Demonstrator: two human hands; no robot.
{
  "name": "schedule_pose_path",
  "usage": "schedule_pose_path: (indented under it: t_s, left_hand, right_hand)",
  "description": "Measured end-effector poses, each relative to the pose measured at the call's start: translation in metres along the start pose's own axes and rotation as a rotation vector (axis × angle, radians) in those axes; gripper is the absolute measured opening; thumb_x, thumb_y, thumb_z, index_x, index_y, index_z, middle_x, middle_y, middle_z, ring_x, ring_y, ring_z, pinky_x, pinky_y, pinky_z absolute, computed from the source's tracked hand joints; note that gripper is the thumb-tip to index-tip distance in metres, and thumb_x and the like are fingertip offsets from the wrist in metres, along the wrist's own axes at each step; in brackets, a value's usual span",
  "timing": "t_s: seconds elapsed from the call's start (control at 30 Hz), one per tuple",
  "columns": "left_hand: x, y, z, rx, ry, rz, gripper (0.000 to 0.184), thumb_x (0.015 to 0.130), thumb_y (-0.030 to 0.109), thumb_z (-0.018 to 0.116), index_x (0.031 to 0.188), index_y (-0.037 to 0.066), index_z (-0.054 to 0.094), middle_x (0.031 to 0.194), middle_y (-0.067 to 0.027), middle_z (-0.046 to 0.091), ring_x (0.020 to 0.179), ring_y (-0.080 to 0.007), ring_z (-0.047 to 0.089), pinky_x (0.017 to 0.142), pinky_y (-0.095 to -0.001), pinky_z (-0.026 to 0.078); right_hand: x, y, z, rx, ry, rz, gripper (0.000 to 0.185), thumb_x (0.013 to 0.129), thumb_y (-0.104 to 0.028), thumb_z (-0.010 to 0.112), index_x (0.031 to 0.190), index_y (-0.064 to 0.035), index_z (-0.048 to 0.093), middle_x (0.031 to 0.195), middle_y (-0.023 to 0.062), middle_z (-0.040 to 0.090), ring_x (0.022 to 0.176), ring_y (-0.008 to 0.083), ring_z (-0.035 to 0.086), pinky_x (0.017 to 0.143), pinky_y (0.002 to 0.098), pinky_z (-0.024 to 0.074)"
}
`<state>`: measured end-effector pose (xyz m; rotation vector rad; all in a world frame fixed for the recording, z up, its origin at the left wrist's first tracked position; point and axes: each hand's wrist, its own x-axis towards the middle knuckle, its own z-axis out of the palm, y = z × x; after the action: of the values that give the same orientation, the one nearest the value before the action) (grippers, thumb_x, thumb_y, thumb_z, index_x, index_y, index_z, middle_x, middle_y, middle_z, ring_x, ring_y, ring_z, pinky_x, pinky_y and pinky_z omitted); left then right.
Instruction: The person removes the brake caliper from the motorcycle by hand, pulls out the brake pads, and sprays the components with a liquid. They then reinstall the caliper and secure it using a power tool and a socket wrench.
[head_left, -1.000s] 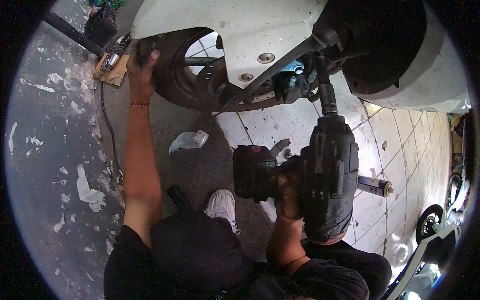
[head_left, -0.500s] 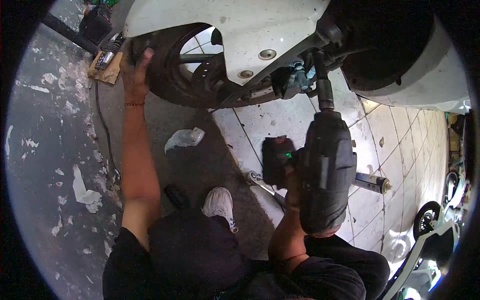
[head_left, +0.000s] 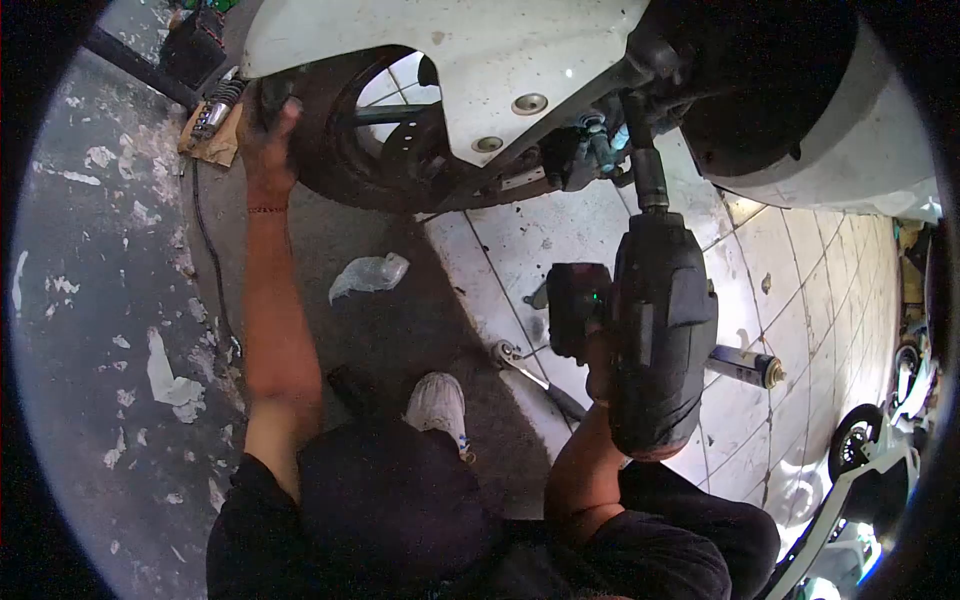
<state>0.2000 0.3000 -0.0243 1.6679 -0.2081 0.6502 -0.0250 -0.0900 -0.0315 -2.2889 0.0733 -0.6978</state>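
My left hand [head_left: 270, 155] is against the outer edge of a black tire [head_left: 320, 150], thumb raised along its side and fingers curled over the tread, partly in shadow. In my right hand [head_left: 598, 368] is the handle of a black cordless impact wrench [head_left: 660, 330], its battery showing a small green light. A long dark socket [head_left: 648, 170] extends from the wrench's nose up to the underside of a white motorcycle [head_left: 540, 60]. Where the socket's far end meets the frame is too dark to make out. Beside the socket sits a greyish-blue brake caliper-like part [head_left: 598, 145].
A ratchet wrench [head_left: 525, 368] lies on the tiles near a spray can [head_left: 745, 366]. Crumpled plastic [head_left: 370, 275] is on the dark floor. A shock absorber [head_left: 217, 105] rests on cardboard at the left, near a peeling wall [head_left: 110, 300]. Another motorcycle [head_left: 870, 470] stands far right.
The impact wrench's body has shifted slightly up and right, and its battery end has swung right with my right hand. My left hand has barely moved on the tire.
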Motion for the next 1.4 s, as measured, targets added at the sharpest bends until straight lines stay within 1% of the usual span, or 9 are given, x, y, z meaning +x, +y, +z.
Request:
schedule_pose_path:
  t_s: [0.27,0.47,0.53,0.63,0.7,0.77,0.9,1.17,1.4]
  left_hand:
    - [-0.001,0.001,0.005,-0.155,0.028,-0.093,0.072,0.080,0.042,0.074,0.131,-0.001,0.047,0.121,-0.0120,0.057,0.109,-0.0253,0.056,0.092,-0.0366,0.047]
    - [0.000,-0.012,-0.003,0.273,-0.042,0.156,0.069,0.088,0.050,0.063,0.129,-0.003,0.048,0.122,-0.0175,0.057,0.108,-0.0314,0.057,0.093,-0.0423,0.045]
    - [-0.020,-0.002,0.011,0.248,0.201,0.293,0.064,0.088,0.047,0.064,0.125,-0.003,0.050,0.119,-0.0178,0.057,0.107,-0.0315,0.057,0.094,-0.0420,0.044]
    - [-0.063,0.020,0.045,0.184,0.551,0.491,0.057,0.087,0.043,0.067,0.118,-0.003,0.054,0.114,-0.0182,0.057,0.105,-0.0315,0.056,0.095,-0.0415,0.042]
    - [-0.125,0.040,0.061,0.349,0.169,0.206,0.051,0.085,0.034,0.070,0.116,-0.002,0.053,0.110,-0.0175,0.057,0.104,-0.0304,0.055,0.095,-0.0394,0.041]
    - [-0.180,0.035,0.105,0.215,-0.187,0.253,0.042,0.083,0.021,0.071,0.115,0.000,0.054,0.104,-0.0124,0.059,0.099,-0.0275,0.058,0.088,-0.0389,0.046]
    - [-0.248,0.010,0.171,0.311,-0.835,-0.178,0.045,0.080,0.027,0.074,0.117,0.007,0.059,0.105,-0.0139,0.060,0.097,-0.0321,0.058,0.086,-0.0430,0.049]
    - [-0.257,0.001,0.222,0.532,-1.073,-0.064,0.061,0.081,0.041,0.070,0.126,0.004,0.049,0.111,-0.0244,0.052,0.103,-0.0409,0.056,0.084,-0.0493,0.048]
    - [-0.256,-0.026,0.241,0.626,-1.153,-0.076,0.044,0.084,0.035,0.066,0.110,0.002,0.053,0.100,-0.0221,0.059,0.093,-0.0393,0.061,0.079,-0.0472,0.051]
  right_hand:
    - [0.003,0.002,-0.010,-0.174,-0.020,-0.074,0.054,0.074,-0.014,0.076,0.123,-0.0063,0.056,0.110,0.0083,0.061,0.101,0.0164,0.057,0.086,0.0341,0.0477]
    - [0.002,-0.002,-0.028,-0.487,-0.108,-0.187,0.054,0.074,-0.014,0.077,0.123,-0.0062,0.056,0.110,0.0084,0.061,0.101,0.0161,0.057,0.086,0.0340,0.0478]
    - [-0.010,0.018,-0.029,0.141,0.027,0.003,0.056,0.072,-0.014,0.079,0.123,-0.0050,0.056,0.107,0.0092,0.063,0.096,0.0152,0.059,0.081,0.0330,0.0500]
    - [0.026,0.013,-0.068,-0.304,-0.216,-0.045,0.061,0.070,-0.015,0.080,0.124,-0.0035,0.055,0.106,0.0087,0.063,0.090,0.0152,0.060,0.075,0.0322,0.0515]
    - [-0.016,0.092,-0.055,0.343,0.108,0.024,0.060,0.070,-0.013,0.080,0.124,-0.0027,0.055,0.106,0.0102,0.063,0.086,0.0144,0.061,0.070,0.0295,0.0516]
    - [-0.007,0.073,-0.059,0.719,0.110,0.135,0.054,0.076,-0.012,0.076,0.124,-0.0033,0.056,0.106,0.0120,0.063,0.091,0.0188,0.061,0.077,0.0339,0.0518]
    - [-0.001,0.113,-0.054,0.668,0.156,0.209,0.054,0.077,-0.016,0.076,0.126,-0.0033,0.055,0.107,0.0121,0.063,0.092,0.0196,0.061,0.078,0.0347,0.0515]
    - [0.004,0.201,0.015,0.481,0.151,0.203,0.055,0.081,-0.022,0.074,0.129,-0.0031,0.052,0.109,0.0124,0.063,0.095,0.0213,0.061,0.081,0.0362,0.0507]
    - [0.025,0.221,0.027,0.425,0.016,0.201,0.057,0.084,-0.027,0.072,0.131,-0.0031,0.050,0.111,0.0126,0.063,0.097,0.0228,0.061,0.084,0.0376,0.0501]
